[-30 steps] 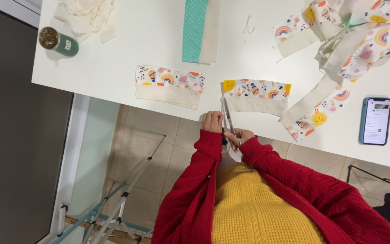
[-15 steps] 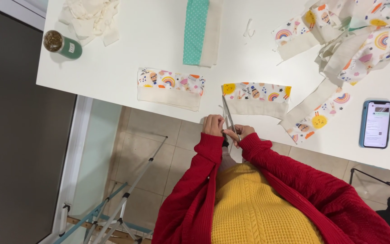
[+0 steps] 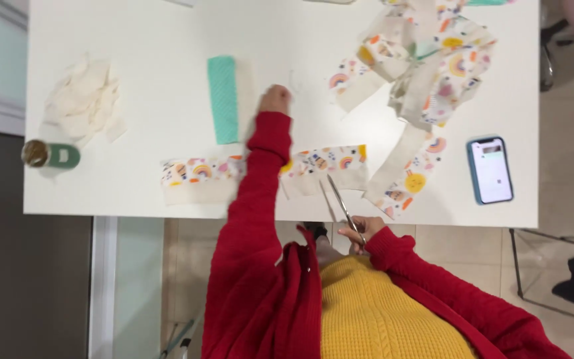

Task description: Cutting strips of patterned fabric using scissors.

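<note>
My left hand (image 3: 275, 100) is stretched far across the white table (image 3: 154, 53) in a red sleeve. It rests at the edge of a folded cream cloth (image 3: 248, 93) that lies beside a teal strip (image 3: 224, 100). Its fingers are bunched and I cannot see whether they grip the cloth. My right hand (image 3: 361, 230) stays at the near table edge, holding scissors (image 3: 339, 199) whose blades point over a rainbow-print strip (image 3: 325, 166). A second print strip (image 3: 197, 178) lies left of my arm.
A heap of print fabric strips (image 3: 426, 60) fills the far right. A phone in a blue case (image 3: 490, 170) lies at the right edge. White scraps (image 3: 82, 101) and a small green-labelled spool (image 3: 51, 154) are at the left. Tiled floor lies below.
My left hand has left the scissors at the near edge and reached forward to the teal and cream cloth. My right hand keeps the scissors. The view has moved closer over the table.
</note>
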